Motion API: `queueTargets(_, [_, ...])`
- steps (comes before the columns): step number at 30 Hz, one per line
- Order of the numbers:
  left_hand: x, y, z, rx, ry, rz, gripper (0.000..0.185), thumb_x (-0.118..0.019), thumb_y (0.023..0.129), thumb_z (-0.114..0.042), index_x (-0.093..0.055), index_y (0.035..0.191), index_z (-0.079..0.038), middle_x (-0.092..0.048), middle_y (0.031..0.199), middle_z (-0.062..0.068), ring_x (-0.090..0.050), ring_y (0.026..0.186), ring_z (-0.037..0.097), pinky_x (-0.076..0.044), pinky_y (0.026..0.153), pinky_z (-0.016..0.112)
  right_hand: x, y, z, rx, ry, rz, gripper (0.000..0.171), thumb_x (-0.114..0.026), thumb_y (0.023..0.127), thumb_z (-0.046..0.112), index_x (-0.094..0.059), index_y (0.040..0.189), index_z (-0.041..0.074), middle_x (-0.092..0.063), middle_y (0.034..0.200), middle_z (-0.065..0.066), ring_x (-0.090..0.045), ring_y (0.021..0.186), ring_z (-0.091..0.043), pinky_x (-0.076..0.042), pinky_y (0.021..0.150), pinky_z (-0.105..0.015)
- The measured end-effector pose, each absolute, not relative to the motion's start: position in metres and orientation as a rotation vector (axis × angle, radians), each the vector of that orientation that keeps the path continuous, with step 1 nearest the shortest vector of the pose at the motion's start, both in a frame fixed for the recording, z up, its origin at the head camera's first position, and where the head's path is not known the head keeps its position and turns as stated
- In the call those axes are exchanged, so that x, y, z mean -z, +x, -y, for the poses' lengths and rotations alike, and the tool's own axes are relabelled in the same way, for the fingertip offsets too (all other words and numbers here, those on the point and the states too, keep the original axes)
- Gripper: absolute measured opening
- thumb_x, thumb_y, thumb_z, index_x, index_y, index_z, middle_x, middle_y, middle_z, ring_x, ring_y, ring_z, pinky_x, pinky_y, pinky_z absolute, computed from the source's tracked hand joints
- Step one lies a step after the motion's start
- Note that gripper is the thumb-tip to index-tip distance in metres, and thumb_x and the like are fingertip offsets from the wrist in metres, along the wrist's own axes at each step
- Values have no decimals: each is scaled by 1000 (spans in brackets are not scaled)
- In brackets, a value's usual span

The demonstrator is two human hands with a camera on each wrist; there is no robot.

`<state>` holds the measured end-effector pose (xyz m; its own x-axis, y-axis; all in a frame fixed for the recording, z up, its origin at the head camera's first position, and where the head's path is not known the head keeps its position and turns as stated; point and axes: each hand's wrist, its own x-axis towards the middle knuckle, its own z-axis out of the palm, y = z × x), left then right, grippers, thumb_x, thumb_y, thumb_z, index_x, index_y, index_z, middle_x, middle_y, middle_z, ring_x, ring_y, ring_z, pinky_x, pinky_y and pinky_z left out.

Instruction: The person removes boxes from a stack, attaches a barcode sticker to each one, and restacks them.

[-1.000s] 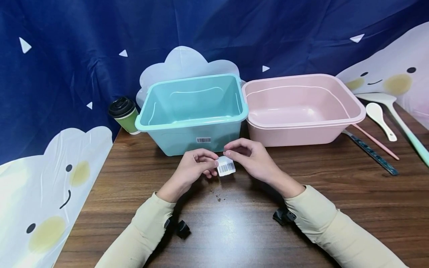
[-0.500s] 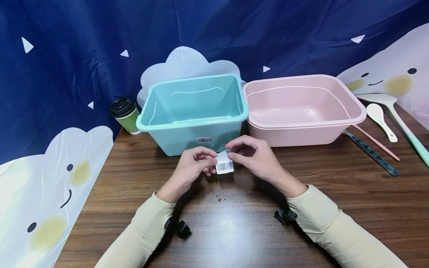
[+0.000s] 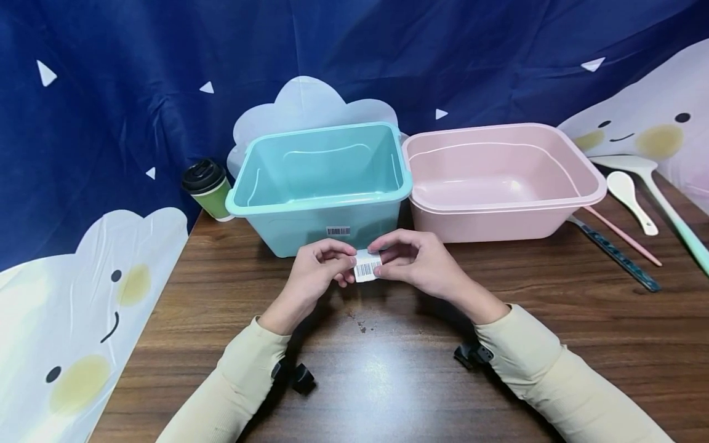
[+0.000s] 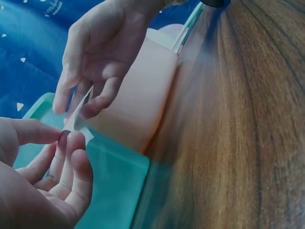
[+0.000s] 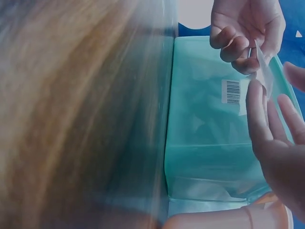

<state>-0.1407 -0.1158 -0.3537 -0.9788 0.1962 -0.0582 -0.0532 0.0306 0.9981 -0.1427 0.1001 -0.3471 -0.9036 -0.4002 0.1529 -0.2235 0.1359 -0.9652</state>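
I pinch the small barcode label (image 3: 367, 268) from both sides, my left hand (image 3: 321, 271) on its left edge and my right hand (image 3: 416, 261) on its right, thumb against fingertips, so it hangs clear of the wooden table (image 3: 388, 357). It sits just near of the teal bin (image 3: 321, 184), below that bin's own barcode sticker (image 3: 338, 231). The pink basin (image 3: 498, 178) stands to the right.

teal bin (image 3: 321, 184) and pink basin (image 3: 498, 178) block ahead

Both arms wear pale cream long sleeves (image 3: 238, 384), snug at the wrists. A small black device (image 3: 301, 378) is strapped under each wrist; hands bare.
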Motion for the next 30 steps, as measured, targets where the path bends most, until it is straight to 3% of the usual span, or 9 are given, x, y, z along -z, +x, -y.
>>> queueTargets(10, [355,-140,117,-2088,199,-2124,19,-66,90,6,-65,107,14,-68,74,1,-62,58,13,-51,54,21,350,-144,-97,1923,-563,-2194,42,-79,74,-15,-68,114,-8,-69,108,-21,-67,86,-12,-60,79,-21])
queueTargets(30, [351,-137,115,-2070,267,-2089,29,-71,82,13,-66,110,13,-68,80,2,-65,62,11,-51,55,21,349,-144,-97,1913,-530,-2307,36,-81,76,-9,-70,110,-7,-72,104,-22,-68,81,-10,-59,73,-19])
